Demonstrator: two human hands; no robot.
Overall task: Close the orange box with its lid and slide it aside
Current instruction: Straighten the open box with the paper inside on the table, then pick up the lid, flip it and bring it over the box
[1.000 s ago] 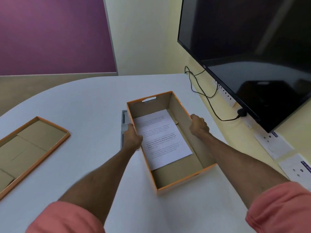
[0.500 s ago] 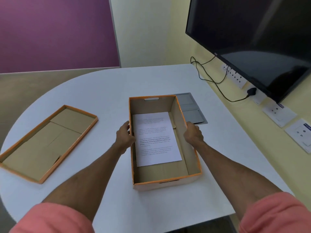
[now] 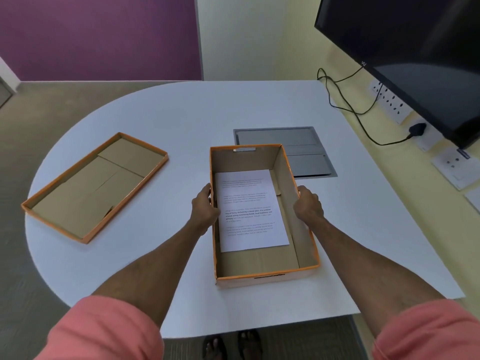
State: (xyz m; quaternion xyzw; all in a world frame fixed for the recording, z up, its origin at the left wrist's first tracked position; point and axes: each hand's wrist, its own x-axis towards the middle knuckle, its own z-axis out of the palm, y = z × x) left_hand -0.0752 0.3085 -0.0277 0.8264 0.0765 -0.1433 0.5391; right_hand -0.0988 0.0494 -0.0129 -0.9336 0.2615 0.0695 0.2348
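An open orange box [image 3: 285, 178] stands on the white table [image 3: 181, 113] in front of me, with a printed sheet of paper [image 3: 249, 211] lying flat inside. My left hand [image 3: 204, 206] presses against its left wall and my right hand [image 3: 307, 203] against its right wall, so both hands grip the box. The orange lid [image 3: 94, 187] lies upside down on the table's left side, apart from the box and from both hands.
A grey hatch plate [image 3: 298, 141] is set into the table just behind the box. On the right wall hang a black screen [image 3: 405, 53], sockets [image 3: 392, 102] and a black cable [image 3: 348, 107]. The table's front edge is close to my body.
The box has been drawn toward me and straightened between both hands. The view has tilted, so the lid and the grey plate behind the box now show fully.
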